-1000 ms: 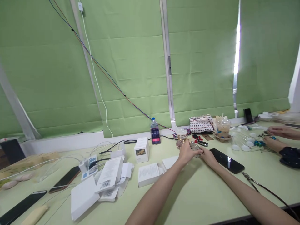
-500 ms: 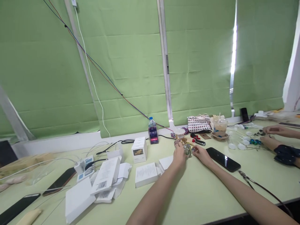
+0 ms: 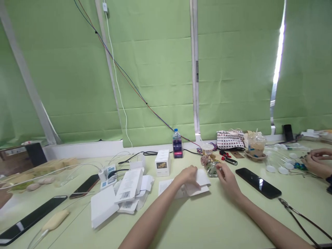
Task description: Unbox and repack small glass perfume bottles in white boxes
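My left hand [image 3: 188, 175] gripped the open carton [image 3: 203, 177]; my right hand [image 3: 228, 177], grip unreadable, risked bumping trinkets [image 3: 212, 170] beside the carton.

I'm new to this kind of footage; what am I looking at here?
No machine here: a person works bare-handed, filmed by one camera on their head, looking forward and down. The left hand is on white cardboard; the right hand is beside some small shiny things, and whether it holds anything is unclear. The pale green table also bears a black phone, bottle, patterned pouch and white boxes. Another person's hands show at far right.
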Motion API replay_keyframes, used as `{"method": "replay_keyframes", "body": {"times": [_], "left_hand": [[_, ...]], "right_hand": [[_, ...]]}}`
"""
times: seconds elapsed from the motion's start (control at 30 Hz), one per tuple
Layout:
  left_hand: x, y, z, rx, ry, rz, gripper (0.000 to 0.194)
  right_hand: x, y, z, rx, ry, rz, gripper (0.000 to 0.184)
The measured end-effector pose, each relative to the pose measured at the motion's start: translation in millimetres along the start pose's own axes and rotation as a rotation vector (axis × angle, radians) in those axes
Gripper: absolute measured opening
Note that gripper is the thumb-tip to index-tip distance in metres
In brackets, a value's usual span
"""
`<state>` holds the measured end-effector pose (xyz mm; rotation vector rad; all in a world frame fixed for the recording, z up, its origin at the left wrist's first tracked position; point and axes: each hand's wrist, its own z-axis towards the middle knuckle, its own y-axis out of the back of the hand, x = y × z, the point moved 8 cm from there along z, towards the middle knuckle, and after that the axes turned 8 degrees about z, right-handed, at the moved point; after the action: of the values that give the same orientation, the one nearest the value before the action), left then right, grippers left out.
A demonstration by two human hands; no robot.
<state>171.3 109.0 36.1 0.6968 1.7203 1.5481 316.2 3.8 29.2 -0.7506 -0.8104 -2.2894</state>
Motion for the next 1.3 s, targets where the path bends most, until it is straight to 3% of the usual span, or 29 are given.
{"method": "replay_keyframes", "body": {"times": [0.1, 0.2, 0.33, 0.37, 0.4, 0.47, 0.57, 0.67, 0.77, 0.83, 0.9, 0.97, 1.0, 1.1, 1.13, 1.3], "left_hand": [[9, 33.4, -8, -0.246, 0.065, -0.213, 0.064], [32, 72.3, -32, -0.406, 0.119, -0.306, 0.054], [91, 119.2, -101, -0.580, 0.225, -0.358, 0.049], [113, 128.4, -125, -0.661, 0.309, -0.383, 0.047], [134, 132.7, -149, -0.694, 0.417, -0.373, 0.048], [175, 128.2, -192, -0.636, 0.660, -0.321, 0.046], [210, 114.7, -233, -0.562, 0.780, -0.278, 0.032], [226, 98.9, -250, -0.518, 0.857, -0.195, 0.025], [225, 91.6, -252, -0.541, 0.913, -0.081, 0.040], [210, 96.4, -248, -0.638, 0.906, 0.032, 0.053], [179, 103.1, -237, -0.769, 0.805, 0.117, 0.052], [143, 98.8, -215, -0.801, 0.594, 0.005, 0.043], [126, 89.6, -201, -0.740, 0.501, -0.137, 0.041], [77, 42.1, -153, -0.329, 0.229, -0.643, 0.045], [66, 29.2, -143, -0.239, 0.180, -0.780, 0.047], [74, 3.2, -120, -0.235, 0.205, -1.012, 0.046]], "right_hand": [[16, -9, -7, 0.051, 0.036, 0.029, 0.020], [20, -21, -10, 0.121, -0.009, 0.057, 0.023], [40, -67, -18, 0.385, -0.024, 0.118, 0.034], [45, -82, -20, 0.450, -0.037, 0.122, 0.038], [49, -97, -23, 0.493, -0.070, 0.123, 0.042], [51, -126, -26, 0.530, -0.176, 0.132, 0.046], [53, -158, -26, 0.519, -0.261, 0.175, 0.042], [54, -168, -20, 0.481, -0.271, 0.259, 0.041], [53, -153, -9, 0.413, -0.263, 0.365, 0.043], [53, -137, -1, 0.356, -0.253, 0.427, 0.044], [54, -125, 4, 0.312, -0.246, 0.475, 0.046], [55, -120, 5, 0.290, -0.246, 0.509, 0.048], [57, -119, 5, 0.286, -0.247, 0.523, 0.049], [61, -121, 1, 0.288, -0.239, 0.555, 0.048], [62, -121, 0, 0.291, -0.233, 0.563, 0.047], [66, -116, 4, 0.385, -0.200, 0.585, 0.046]]}}
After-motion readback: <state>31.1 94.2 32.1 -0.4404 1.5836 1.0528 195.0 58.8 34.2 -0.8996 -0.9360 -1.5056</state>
